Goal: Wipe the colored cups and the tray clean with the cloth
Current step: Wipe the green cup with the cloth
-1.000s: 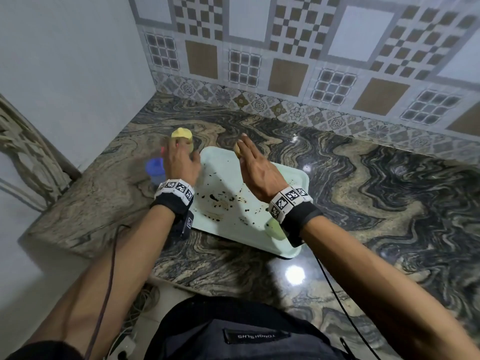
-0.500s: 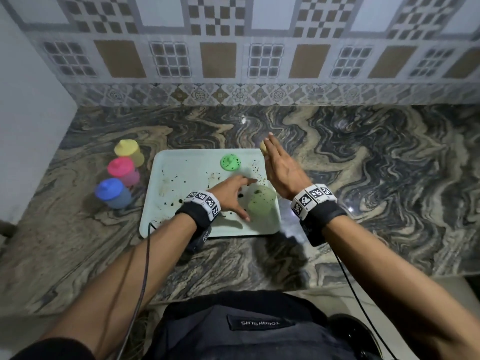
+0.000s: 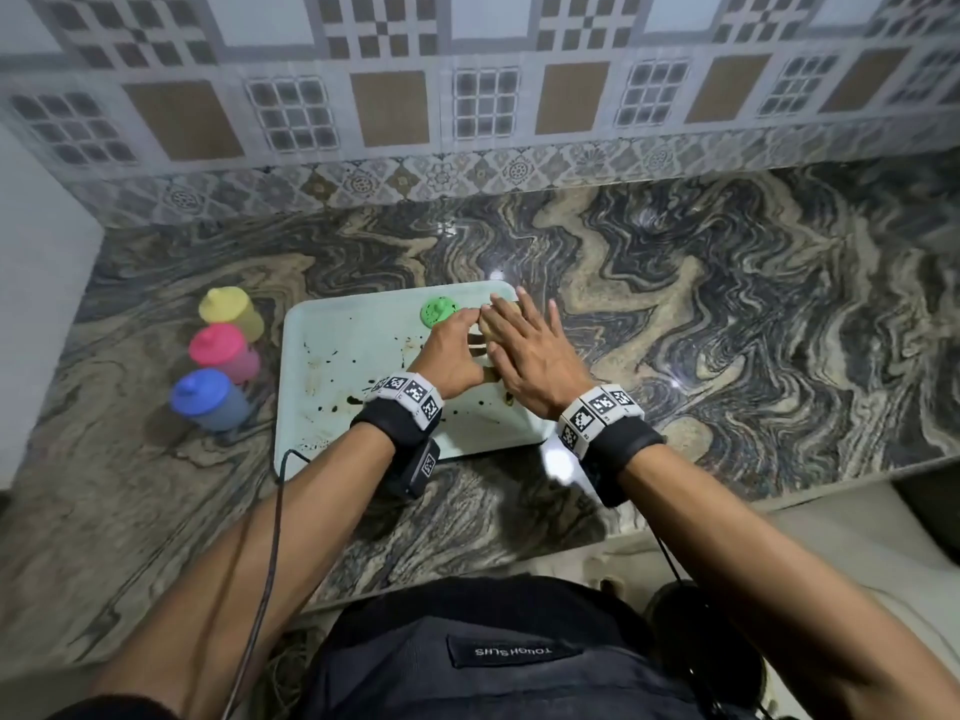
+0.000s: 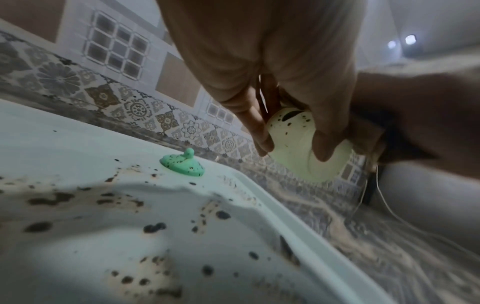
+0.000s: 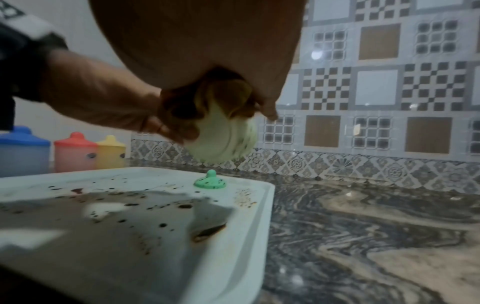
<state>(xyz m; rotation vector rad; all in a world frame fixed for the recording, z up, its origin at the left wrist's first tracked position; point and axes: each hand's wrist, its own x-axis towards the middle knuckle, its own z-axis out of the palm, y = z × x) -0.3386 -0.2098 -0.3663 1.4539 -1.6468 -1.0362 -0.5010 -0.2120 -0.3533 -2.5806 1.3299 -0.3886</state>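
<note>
The left hand [image 3: 453,356] has its fingers [image 4: 255,131] curled round the pale green cup [image 4: 302,144], lifting it clear above the far right part of the tray [image 3: 311,407], probably so its speckled sides can be reached all round. The right hand [image 3: 530,350] lies against the cup with a tan cloth [image 5: 228,96] under the palm; in the head view its fingers [image 3: 519,314] look nearly straight and spread, while the right wrist view shows the thumb tucked round the cloth, so the hand holds the cloth onto the cup's open end. By my reading this is the wiping of cup number 4.

The green lid [image 3: 439,310] sits on the tray near its far right corner, just left of the hands. It is dotted with dark specks and apart from its cup, likely taken off so each piece can be cleaned alone. The tray floor carries many dark and brown spots and looks not yet wiped.

Left of the tray, on the marbled worktop [image 3: 727,330], 3 lidded cups stand upright in a row: yellow cup [image 3: 228,311] farthest, pink cup [image 3: 221,350] in the middle, blue cup [image 3: 208,400] nearest. They are off the dirty tray, which suggests they are finished, though their faces are too small to check.

Count: 4 cups, 4 lids, 1 tray, 1 cloth.
</note>
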